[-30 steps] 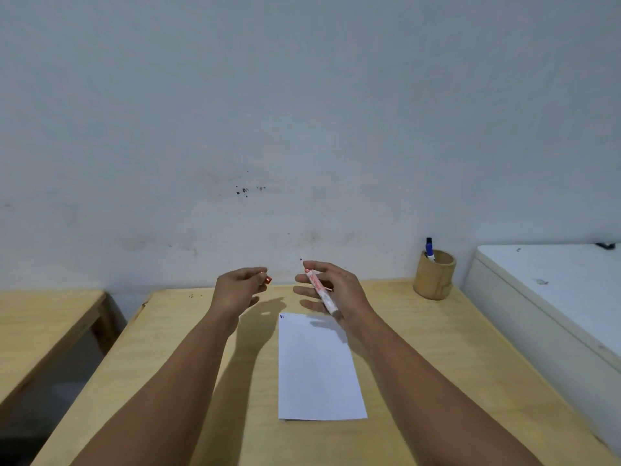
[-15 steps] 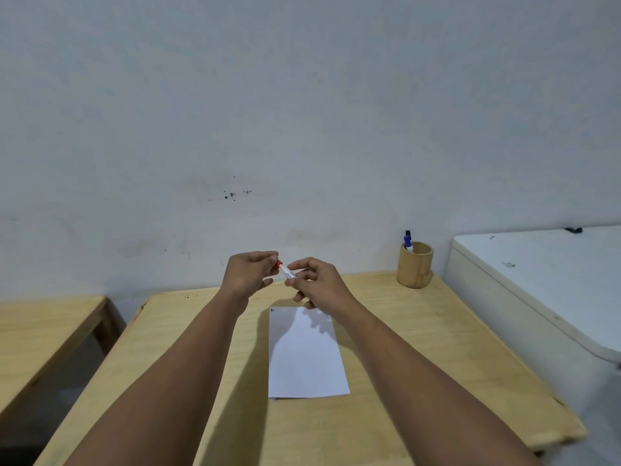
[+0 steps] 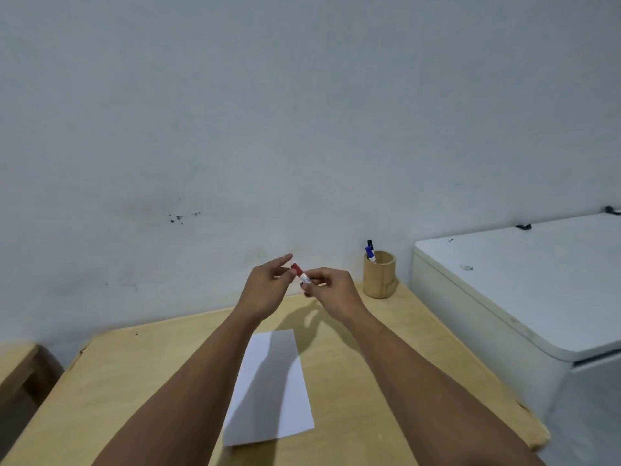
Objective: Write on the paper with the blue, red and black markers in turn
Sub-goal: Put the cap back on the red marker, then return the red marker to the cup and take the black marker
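Note:
My right hand (image 3: 331, 290) grips the white barrel of the red marker (image 3: 301, 274) above the far part of the table. Its red cap sits on the marker's end. My left hand (image 3: 265, 290) is at the cap, thumb and finger beside it, the forefinger stretched out. A white sheet of paper (image 3: 272, 388) lies on the wooden table (image 3: 134, 375) under my forearms. A bamboo pen cup (image 3: 379, 275) at the table's far right corner holds a blue marker (image 3: 371, 254) and a dark one behind it.
A white chest-like cabinet (image 3: 524, 284) stands right of the table, its lid higher than the tabletop. A second wooden surface (image 3: 16, 361) shows at the far left. A pale wall rises directly behind the table.
The red cap, held apart in my left hand a second ago, now sits on the marker's end. Both hands have come together. The view has tilted and shifted.

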